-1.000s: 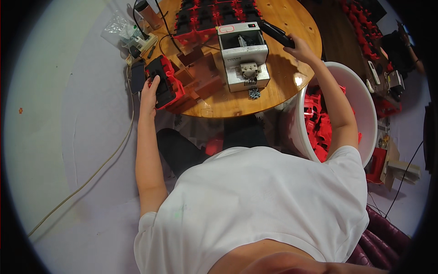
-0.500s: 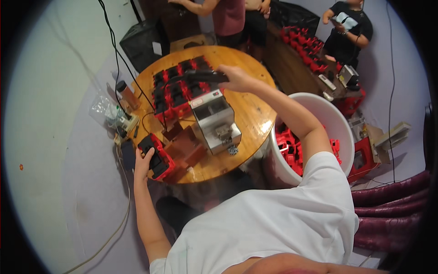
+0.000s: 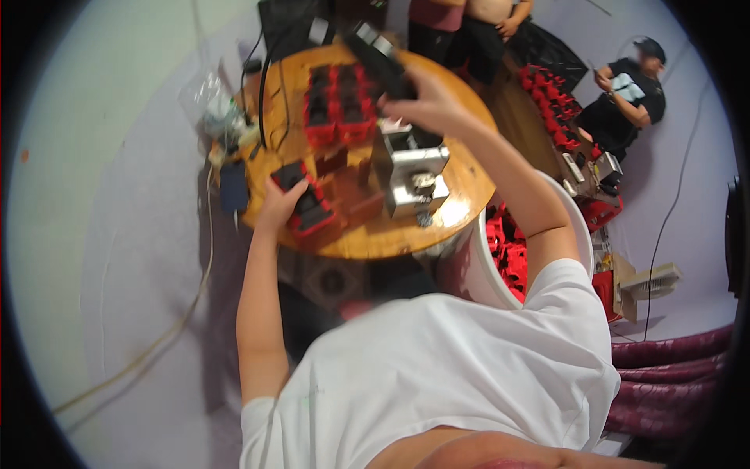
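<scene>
At the table's near left edge, my left hand (image 3: pixel 281 205) grips a red-and-black plastic housing (image 3: pixel 312 206), thumb on top and fingers round its side. Over the far side of the table, my right hand (image 3: pixel 428 103) holds a black electric screwdriver (image 3: pixel 378 62) with a pale label, smeared by motion. Below that hand stands a silver box-shaped machine (image 3: pixel 406 168), partly hidden by it. Beyond the left hand, rows of red-and-black housings (image 3: pixel 337 109) sit together on the table. A brown open box (image 3: pixel 353 191) lies between the held housing and the machine.
A white tub (image 3: pixel 486 258) of red parts stands right of the round wooden table (image 3: pixel 461 205). A black cable (image 3: pixel 264 102) hangs at the left. Other people (image 3: pixel 629 94) are beyond the table. A side bench holds more red parts (image 3: pixel 551 102).
The screwdriver has swung from lying level over the rows of housings to a steep tilt by the machine. My left hand still grips the housing. The whole view has shifted.
</scene>
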`<act>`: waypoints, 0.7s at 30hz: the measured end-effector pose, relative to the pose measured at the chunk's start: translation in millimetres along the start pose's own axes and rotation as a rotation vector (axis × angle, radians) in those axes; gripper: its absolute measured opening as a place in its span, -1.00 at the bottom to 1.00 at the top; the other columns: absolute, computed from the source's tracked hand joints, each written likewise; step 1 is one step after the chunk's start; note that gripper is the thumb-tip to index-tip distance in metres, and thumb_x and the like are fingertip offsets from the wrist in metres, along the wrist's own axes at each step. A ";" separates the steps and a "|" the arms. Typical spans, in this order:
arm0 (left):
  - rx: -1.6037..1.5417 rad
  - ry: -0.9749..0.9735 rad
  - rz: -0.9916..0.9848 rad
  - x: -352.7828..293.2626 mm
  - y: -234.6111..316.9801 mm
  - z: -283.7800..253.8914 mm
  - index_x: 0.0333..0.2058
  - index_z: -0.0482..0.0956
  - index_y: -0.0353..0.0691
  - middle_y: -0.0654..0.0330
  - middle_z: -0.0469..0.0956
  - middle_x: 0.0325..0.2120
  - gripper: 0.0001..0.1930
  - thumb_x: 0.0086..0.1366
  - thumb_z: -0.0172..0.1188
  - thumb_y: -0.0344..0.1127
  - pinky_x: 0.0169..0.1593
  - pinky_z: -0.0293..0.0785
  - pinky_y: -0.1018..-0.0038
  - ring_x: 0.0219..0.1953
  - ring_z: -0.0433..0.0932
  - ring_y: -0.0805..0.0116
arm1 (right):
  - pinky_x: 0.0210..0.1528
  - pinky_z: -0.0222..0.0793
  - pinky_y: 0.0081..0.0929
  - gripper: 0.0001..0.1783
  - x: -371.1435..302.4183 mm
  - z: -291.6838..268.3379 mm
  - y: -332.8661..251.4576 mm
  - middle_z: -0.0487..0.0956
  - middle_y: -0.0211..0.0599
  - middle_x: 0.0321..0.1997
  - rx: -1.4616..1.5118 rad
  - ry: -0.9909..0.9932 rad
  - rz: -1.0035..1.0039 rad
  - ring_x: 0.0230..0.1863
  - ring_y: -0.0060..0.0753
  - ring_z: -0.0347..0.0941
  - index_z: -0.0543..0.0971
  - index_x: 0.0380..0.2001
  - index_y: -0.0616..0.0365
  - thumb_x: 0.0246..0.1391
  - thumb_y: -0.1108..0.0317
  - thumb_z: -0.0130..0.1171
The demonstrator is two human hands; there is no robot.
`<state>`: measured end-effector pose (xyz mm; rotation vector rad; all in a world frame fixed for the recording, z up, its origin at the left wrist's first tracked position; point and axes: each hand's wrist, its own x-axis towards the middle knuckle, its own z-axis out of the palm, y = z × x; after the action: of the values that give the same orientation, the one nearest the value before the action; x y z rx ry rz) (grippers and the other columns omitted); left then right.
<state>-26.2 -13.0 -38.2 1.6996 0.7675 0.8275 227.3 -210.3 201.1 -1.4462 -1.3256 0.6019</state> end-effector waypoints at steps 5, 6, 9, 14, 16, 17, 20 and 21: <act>0.620 0.095 -0.102 -25.2 49.8 -1.5 0.34 -0.03 -0.38 -0.31 0.14 0.26 0.24 -0.07 0.30 0.42 0.36 0.04 0.14 0.34 0.08 -0.22 | -0.44 0.42 -0.57 -0.73 -31.7 2.9 -40.1 0.52 -0.30 -0.48 0.288 -0.053 0.023 -0.52 -0.53 0.48 0.49 -0.27 0.28 0.13 0.26 0.21; 0.623 0.075 -0.087 -17.8 41.1 2.3 0.36 -0.04 -0.29 -0.33 0.10 0.28 0.23 -0.08 0.28 0.44 0.36 0.02 0.10 0.35 0.04 -0.23 | -0.44 0.54 -0.47 -0.74 -42.6 1.6 -43.6 0.60 -0.11 -0.28 0.467 -0.017 0.043 -0.48 -0.39 0.56 0.53 -0.24 0.31 0.11 0.33 0.26; 0.880 0.113 -0.052 -24.2 62.5 12.2 0.36 0.08 -0.09 -0.11 0.14 0.31 0.04 0.05 0.19 0.41 0.33 0.03 -0.01 0.36 0.07 -0.11 | -0.47 0.54 -0.42 -0.70 -63.8 23.4 -39.1 0.59 -0.18 -0.42 0.386 -0.009 -0.095 -0.52 -0.39 0.56 0.48 -0.16 0.29 0.12 0.32 0.24; 0.962 -0.014 0.215 -28.4 61.5 12.5 0.26 0.27 -0.11 0.00 0.23 0.27 -0.30 0.26 0.09 0.18 0.33 0.00 -0.10 0.35 0.12 0.01 | -0.41 0.49 -0.51 -0.47 -96.1 40.5 -9.5 0.51 -0.26 -0.40 0.206 -0.087 -0.017 -0.48 -0.47 0.51 0.36 0.08 0.33 0.26 0.09 0.03; 0.915 0.114 0.321 -24.4 50.5 25.7 0.22 0.33 -0.15 -0.01 0.30 0.22 -0.33 0.27 0.08 0.16 0.32 0.02 -0.08 0.32 0.18 0.03 | -0.40 0.49 -0.50 -0.43 -106.5 43.0 0.7 0.51 -0.25 -0.41 0.352 -0.030 0.004 -0.47 -0.47 0.51 0.35 0.10 0.33 0.27 0.03 0.02; 0.890 0.178 0.371 -23.0 44.8 30.6 0.20 0.35 -0.17 -0.01 0.34 0.19 -0.34 0.28 0.07 0.16 0.31 0.04 -0.07 0.30 0.20 0.04 | -0.40 0.49 -0.46 -0.51 -108.4 38.8 9.4 0.55 -0.26 -0.41 0.524 -0.026 0.003 -0.49 -0.43 0.52 0.40 0.09 0.31 0.26 0.15 0.09; 1.123 0.102 0.341 -25.5 63.2 32.0 0.14 0.41 -0.21 -0.02 0.38 0.14 -0.35 0.27 0.07 0.17 0.28 0.09 -0.02 0.28 0.23 0.06 | -0.38 0.50 -0.45 -0.53 -120.2 28.6 23.9 0.56 -0.23 -0.44 0.505 0.027 -0.013 -0.48 -0.41 0.53 0.46 -0.05 0.35 0.21 0.12 0.14; 1.185 0.055 0.353 -25.4 75.2 28.9 0.12 0.43 -0.16 0.00 0.46 0.05 -0.40 0.27 0.07 0.16 0.24 0.13 0.01 0.22 0.31 0.06 | -0.38 0.49 -0.45 -0.57 -122.1 27.6 20.1 0.56 -0.21 -0.45 0.452 0.098 -0.045 -0.48 -0.41 0.53 0.48 -0.12 0.35 0.18 0.15 0.17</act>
<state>-9.4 -67.4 24.2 2.9309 1.1205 0.6691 179.1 -310.8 140.7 -1.0598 -1.0575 0.7366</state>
